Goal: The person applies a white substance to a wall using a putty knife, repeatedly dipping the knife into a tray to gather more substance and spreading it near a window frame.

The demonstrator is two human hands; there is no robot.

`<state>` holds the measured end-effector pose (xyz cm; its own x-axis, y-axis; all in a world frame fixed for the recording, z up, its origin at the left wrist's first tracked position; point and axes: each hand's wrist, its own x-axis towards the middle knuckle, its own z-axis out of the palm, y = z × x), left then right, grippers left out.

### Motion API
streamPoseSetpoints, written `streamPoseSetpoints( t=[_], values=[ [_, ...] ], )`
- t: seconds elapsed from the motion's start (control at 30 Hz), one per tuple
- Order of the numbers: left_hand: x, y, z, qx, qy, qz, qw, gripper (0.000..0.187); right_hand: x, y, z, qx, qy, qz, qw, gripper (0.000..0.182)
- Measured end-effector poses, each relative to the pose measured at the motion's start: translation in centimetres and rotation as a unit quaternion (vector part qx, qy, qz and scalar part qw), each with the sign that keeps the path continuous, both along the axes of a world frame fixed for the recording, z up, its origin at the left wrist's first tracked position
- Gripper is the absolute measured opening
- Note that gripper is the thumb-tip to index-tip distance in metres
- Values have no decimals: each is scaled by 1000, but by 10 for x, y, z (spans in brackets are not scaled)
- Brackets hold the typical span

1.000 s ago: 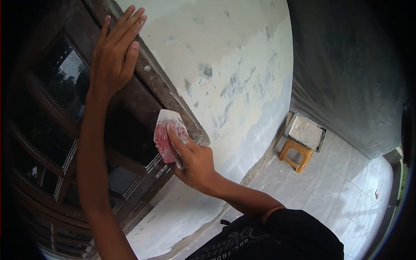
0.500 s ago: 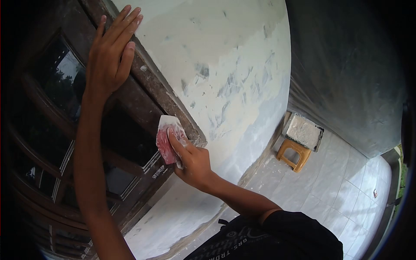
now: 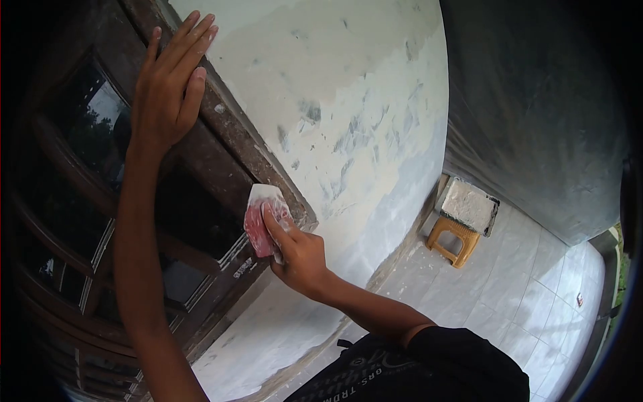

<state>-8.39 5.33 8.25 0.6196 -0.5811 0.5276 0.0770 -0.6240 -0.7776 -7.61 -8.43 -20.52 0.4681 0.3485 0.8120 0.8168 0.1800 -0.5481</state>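
Observation:
My left hand lies flat with its fingers spread across the dark wooden window frame, its fingertips reaching to the edge of the wall. Lower down, my right hand grips a red putty scraper smeared with white putty, thumb pressed along its face. The scraper's whitish edge overlaps the lower part of the frame near its corner. Beside the frame, the pale wall carries patchy putty with several grey smears.
A tray of putty rests on a yellow plastic stool by the foot of the wall. Grey tiles cover the floor. A dark grey sheet-like surface rises behind the stool. Glass panes fill the window at left.
The scraper and my right hand have shifted very slightly down along the frame. My left hand stays in nearly the same place.

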Motion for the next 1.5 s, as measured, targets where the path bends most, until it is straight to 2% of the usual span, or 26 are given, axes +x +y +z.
streamPoseSetpoints(
  t=[0.07,0.1,0.2,0.27,0.33,0.4,0.47,0.57,0.63,0.67,0.73,0.8,0.83,0.9,1.0,1.07,1.13,1.2,1.33,1.4,1.5],
  values=[
    [0,-2,0,3,1,3,1000,51,0,-12,8,53,-6,-2,999,97],
    [0,-4,-1,-2,6,7,1000,51,13,-15,18,33,28,-15,999,88],
    [0,-3,-1,-6,1,10,1000,51,60,-6,67,161,27,-88,983,82],
    [0,-3,0,-4,0,7,1000,51,71,2,86,112,20,-125,986,82],
    [1,-3,0,-9,1,-3,1000,51,65,16,79,24,12,-124,992,85],
    [1,-2,-2,-9,3,-3,1000,51,42,19,54,20,5,-77,997,92],
    [0,-2,0,-9,-1,1,1000,51,13,9,24,-38,12,-33,999,96],
    [0,0,1,3,0,8,1000,50,1,-8,16,9,31,21,999,92],
    [1,3,0,-6,8,-5,1000,51,23,-10,34,23,27,-21,999,88],
    [-1,-1,-2,-8,7,-4,1000,51,38,-5,50,92,15,-65,993,87],
    [-1,-10,-1,-15,3,15,1000,51,63,-3,79,91,30,-114,989,85],
    [0,-4,-1,-13,3,7,1000,51,78,12,91,112,-8,-144,983,85],
    [0,-2,-1,-11,5,-2,1000,51,74,17,89,112,-8,-146,983,85],
    [0,0,-1,-13,5,-5,1000,51,61,23,74,38,-12,-116,992,86],
    [1,1,0,-10,1,-5,1000,50,26,14,25,40,-44,-41,997,94],
    [-1,-2,1,-8,1,0,1000,50,18,1,18,42,-27,-32,998,94],
    [-1,-5,-1,-10,5,14,1000,51,29,-4,22,62,-6,-41,997,91],
    [-1,-6,-3,-15,5,13,1000,51,60,-4,50,99,8,-85,991,87],
    [-1,-9,-1,-16,1,6,1000,51,98,14,82,75,13,-164,984,84],
    [0,-2,-1,-12,1,3,1000,51,86,23,80,2,23,-134,991,89],
    [1,2,0,-7,1,-3,1000,51,32,9,34,-13,-20,-45,999,91]
  ],
)
